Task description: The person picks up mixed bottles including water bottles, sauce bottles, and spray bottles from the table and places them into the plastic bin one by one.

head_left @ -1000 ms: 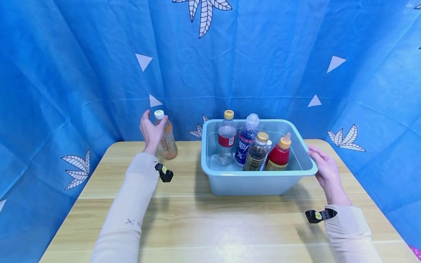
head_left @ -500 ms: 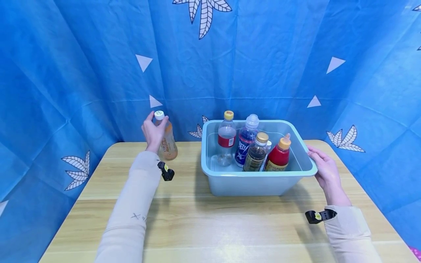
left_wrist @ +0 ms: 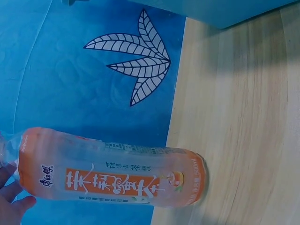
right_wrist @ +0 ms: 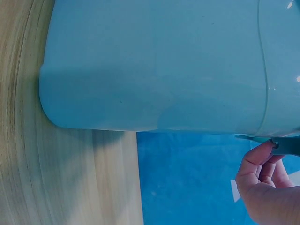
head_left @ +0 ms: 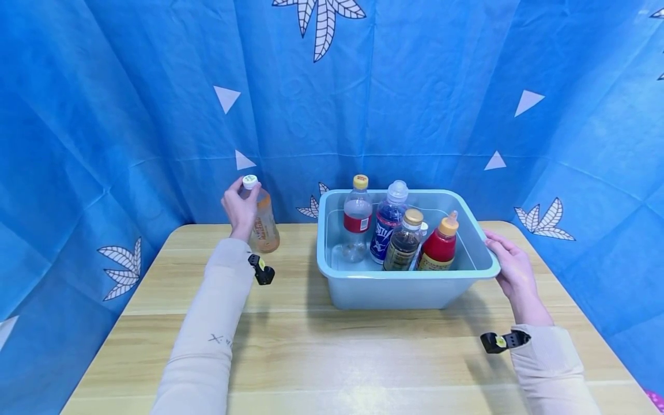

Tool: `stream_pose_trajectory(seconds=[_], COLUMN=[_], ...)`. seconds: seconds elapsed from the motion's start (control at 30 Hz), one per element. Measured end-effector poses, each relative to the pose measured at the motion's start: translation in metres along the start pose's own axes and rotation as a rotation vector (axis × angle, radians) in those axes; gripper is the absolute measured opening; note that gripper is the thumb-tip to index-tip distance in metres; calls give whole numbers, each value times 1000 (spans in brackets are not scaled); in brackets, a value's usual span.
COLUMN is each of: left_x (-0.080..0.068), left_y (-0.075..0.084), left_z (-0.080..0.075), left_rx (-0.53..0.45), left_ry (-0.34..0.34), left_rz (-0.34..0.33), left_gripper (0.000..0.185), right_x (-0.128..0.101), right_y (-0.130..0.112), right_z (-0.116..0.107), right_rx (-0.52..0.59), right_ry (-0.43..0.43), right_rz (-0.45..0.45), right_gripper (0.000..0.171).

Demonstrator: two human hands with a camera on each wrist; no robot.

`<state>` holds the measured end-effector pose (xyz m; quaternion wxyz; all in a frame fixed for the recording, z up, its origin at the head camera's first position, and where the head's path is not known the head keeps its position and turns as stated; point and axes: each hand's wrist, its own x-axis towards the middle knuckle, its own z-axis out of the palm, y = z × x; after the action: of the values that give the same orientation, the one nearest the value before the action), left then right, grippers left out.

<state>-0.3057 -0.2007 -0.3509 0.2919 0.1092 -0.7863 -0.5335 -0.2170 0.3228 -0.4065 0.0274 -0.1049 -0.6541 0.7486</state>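
Bin (head_left: 404, 288): 5 upright bottles (head_left: 403, 248) (1 mostly hidden)
Left hand (head_left: 240, 208): fingers wrapped around orange bottle (head_left: 264, 225)
Right hand (head_left: 510, 268): gripping bin rim

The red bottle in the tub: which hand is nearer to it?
Right. The right hand holds the tub rim just beside the red bottle. The left hand grips the orange bottle outside the tub, on the far side.

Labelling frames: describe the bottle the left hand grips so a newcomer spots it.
On the wooden table, look left of the light blue tub. The orange bottle stands alone outside it, white-capped, gripped by the left hand.
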Motion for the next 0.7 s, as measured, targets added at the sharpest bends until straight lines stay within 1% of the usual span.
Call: stream_pose_trajectory(seconds=[0.03, 0.13, 0.23, 0.27, 0.33, 0.4, 0.5, 0.53, 0.6, 0.67, 0.7], left_x=[0, -1, -1, -1, -1, -2, -3, -3, -4, -5, -5], left_y=[0, -1, -1, -1, -1, -1, 2, 3, 5, 7, 8], left_z=[-1, -2, -4, -4, -5, -6, -8, -9, -10, -11, -12], left_rx=[-4, -11, -19, -20, -18, -23, -26, -25, -17, -5, 4], left_ry=[2, 9, 13, 14, 16, 18, 15, 15, 6, -1, -3], left_rz=[-1, 8, 17, 20, 27, 39, 52, 56, 52, 47, 46], left_gripper=[41, 39, 41, 41, 42, 42, 43, 43, 43, 43, 42], right_x=[0, -10, -33, -37, -37, -35, -25, -20, -1, 10, 12], right_y=[0, -8, -29, -31, -32, -30, -22, -18, -1, 9, 10], right_z=[0, 8, 29, 32, 32, 31, 23, 18, 3, -8, -10], right_rx=[-3, 33, 30, 40, 39, 40, 25, 6, 34, 28, 25], right_ry=[4, -1, 25, 22, 21, 19, 11, 10, 3, -2, -7], right_rz=[5, 0, 18, 14, 11, 10, 4, 3, -21, -28, -24], right_gripper=[46, 40, 37, 32, 30, 30, 36, 38, 37, 35, 36])
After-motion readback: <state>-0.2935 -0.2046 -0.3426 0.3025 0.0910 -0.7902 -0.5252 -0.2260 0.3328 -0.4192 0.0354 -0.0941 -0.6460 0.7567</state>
